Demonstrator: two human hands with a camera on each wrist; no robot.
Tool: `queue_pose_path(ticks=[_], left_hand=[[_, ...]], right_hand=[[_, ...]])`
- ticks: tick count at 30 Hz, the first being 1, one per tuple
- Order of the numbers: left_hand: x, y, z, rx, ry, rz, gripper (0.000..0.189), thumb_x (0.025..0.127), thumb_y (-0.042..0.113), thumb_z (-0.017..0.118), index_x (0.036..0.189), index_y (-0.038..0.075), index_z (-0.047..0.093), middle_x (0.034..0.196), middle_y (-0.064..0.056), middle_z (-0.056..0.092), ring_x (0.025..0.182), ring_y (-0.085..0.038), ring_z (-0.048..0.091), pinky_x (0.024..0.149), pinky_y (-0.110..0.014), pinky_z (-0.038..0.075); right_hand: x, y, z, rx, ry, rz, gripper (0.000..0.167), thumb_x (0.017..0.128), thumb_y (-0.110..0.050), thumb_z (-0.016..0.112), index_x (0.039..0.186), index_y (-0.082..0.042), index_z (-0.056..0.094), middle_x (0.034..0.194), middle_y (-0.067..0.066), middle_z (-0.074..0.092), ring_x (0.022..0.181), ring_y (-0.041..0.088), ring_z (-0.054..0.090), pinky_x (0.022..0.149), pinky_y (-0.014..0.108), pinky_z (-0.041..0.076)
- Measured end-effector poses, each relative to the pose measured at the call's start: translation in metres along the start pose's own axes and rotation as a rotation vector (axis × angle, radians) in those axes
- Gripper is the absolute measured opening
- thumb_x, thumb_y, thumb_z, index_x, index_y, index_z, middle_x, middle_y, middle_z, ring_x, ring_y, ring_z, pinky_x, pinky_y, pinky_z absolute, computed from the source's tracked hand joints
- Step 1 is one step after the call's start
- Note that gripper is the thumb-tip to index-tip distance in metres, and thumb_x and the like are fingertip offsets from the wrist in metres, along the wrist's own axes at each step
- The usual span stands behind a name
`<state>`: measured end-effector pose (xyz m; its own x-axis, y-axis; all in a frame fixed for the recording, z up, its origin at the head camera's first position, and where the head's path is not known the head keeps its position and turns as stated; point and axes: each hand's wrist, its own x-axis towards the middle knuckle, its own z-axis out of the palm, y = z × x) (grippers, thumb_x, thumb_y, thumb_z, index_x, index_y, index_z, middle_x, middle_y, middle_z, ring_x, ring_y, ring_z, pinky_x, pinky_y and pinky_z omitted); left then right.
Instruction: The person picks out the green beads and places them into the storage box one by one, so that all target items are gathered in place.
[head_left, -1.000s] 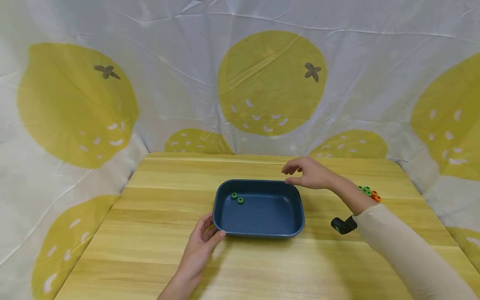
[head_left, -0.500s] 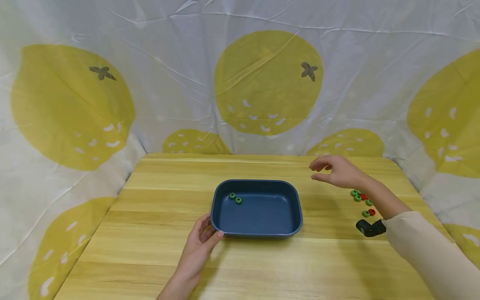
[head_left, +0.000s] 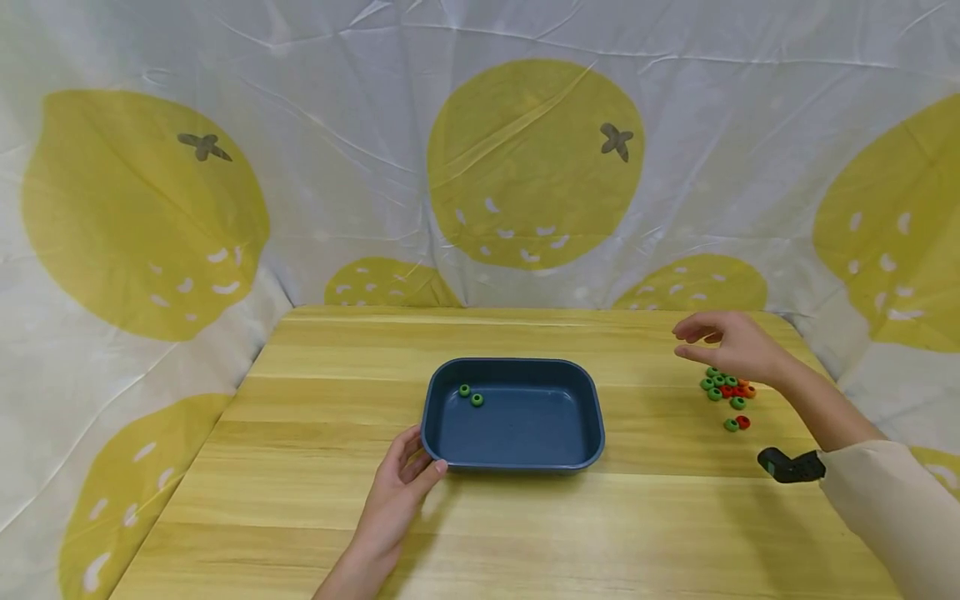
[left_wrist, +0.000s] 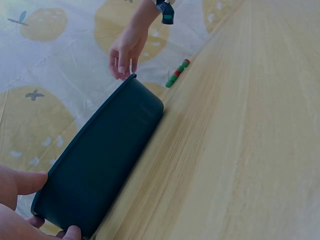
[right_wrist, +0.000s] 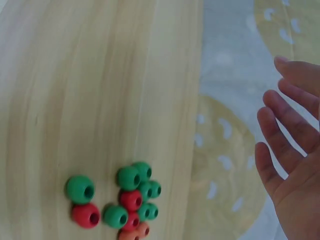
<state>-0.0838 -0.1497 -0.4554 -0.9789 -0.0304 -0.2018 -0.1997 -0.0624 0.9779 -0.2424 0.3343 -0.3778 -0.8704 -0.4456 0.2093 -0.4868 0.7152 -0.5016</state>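
We see that the right hand [head_left: 727, 343], its thumb and fingers spread with nothing between them, has moved from the far right corner of the dark blue, rounded rectangular tray [head_left: 525, 432] to a position near the cluster of round, holed green, red and orange beads [head_left: 726, 391], more of which we now see uncovered. We observe the left hand [head_left: 400, 487] unchanged, gripping the tray's near left corner on the pale wooden table [head_left: 540, 542], with two round green beads [head_left: 477, 403] remaining inside, toward the far left.
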Motion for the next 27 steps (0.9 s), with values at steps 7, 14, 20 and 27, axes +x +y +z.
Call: queue_pose_path(ticks=[7,14,20,27], left_hand=[[0.0,0.0,0.0,-0.005,-0.003,0.006,0.062,0.098,0.005,0.071,0.153,0.007,0.042,0.152,-0.018,0.044,0.14,-0.039,0.043,0.108,-0.046,0.045],[0.0,-0.001,-0.001,-0.007,-0.005,0.006,0.062,0.098,0.006,0.071,0.153,0.007,0.042,0.153,-0.018,0.044,0.14,-0.039,0.043,0.108,-0.046,0.044],[0.0,-0.002,-0.001,-0.005,-0.002,0.012,0.062,0.098,0.006,0.071,0.153,0.007,0.042,0.153,-0.018,0.044,0.14,-0.039,0.043,0.108,-0.046,0.044],[0.001,-0.002,-0.001,-0.015,-0.005,0.019,0.063,0.098,0.006,0.072,0.153,0.005,0.041,0.153,-0.019,0.043,0.14,-0.039,0.043,0.108,-0.045,0.044]], right_hand=[[-0.023,0.017,-0.008,-0.015,0.03,0.064,0.023,0.096,-0.015,0.076,0.116,-0.004,0.074,0.111,0.007,0.072,0.095,0.018,0.066,0.08,0.021,0.052],[-0.046,0.034,-0.01,-0.005,0.051,0.12,0.022,0.096,-0.015,0.076,0.115,-0.003,0.074,0.11,0.012,0.072,0.092,0.001,0.062,0.076,0.016,0.05],[-0.063,0.05,-0.009,0.015,0.073,0.151,0.024,0.095,-0.014,0.077,0.115,0.0,0.073,0.108,0.016,0.072,0.09,-0.006,0.059,0.074,0.012,0.049],[-0.087,0.067,-0.003,0.047,0.05,0.235,0.03,0.097,-0.017,0.076,0.119,0.003,0.071,0.109,0.014,0.072,0.089,-0.005,0.061,0.071,0.019,0.053]])
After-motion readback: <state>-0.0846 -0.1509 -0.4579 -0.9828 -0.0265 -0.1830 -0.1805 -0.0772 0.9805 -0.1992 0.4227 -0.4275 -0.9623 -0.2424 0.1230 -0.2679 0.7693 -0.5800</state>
